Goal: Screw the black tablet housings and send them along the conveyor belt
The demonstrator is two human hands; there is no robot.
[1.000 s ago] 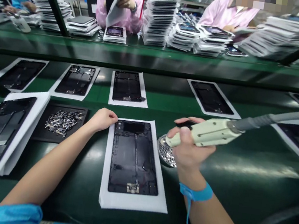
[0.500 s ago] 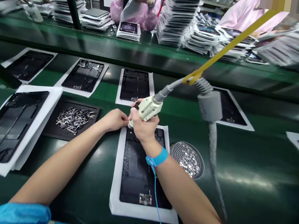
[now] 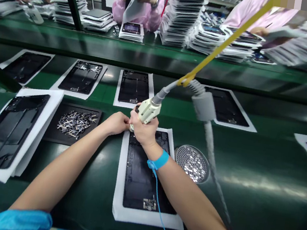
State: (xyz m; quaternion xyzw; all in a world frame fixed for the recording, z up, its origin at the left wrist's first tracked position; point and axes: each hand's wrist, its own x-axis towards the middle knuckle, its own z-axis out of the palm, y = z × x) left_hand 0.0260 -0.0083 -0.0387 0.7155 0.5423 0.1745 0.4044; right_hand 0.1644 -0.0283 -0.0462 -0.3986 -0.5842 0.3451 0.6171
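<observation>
My right hand (image 3: 144, 131) is wrapped round a cream electric screwdriver (image 3: 149, 111), its tip pointing down at the far left corner of a black tablet housing (image 3: 141, 178). This housing lies on white sheets (image 3: 149, 217) in front of me, with a small circuit board at its near end. Beside the tool tip, my left hand (image 3: 118, 123) is closed in a pinch at the same corner; whatever its fingers hold is hidden. A blue wrist strap (image 3: 158, 161) with a cord circles my right wrist.
Left stands a black tray (image 3: 50, 130) of small strip-like parts, beside another housing (image 3: 10, 128). At right is a round dish (image 3: 205, 169) of shiny bits. A grey cable (image 3: 209, 146) and yellow strap (image 3: 223, 50) hang overhead. More housings (image 3: 135, 85) lie beyond; co-workers (image 3: 138, 1) sit behind.
My right hand and the screwdriver have shifted slightly left, the cable and yellow strap swinging with them. Housings in the far row have slid a little left. My left hand has barely moved.
</observation>
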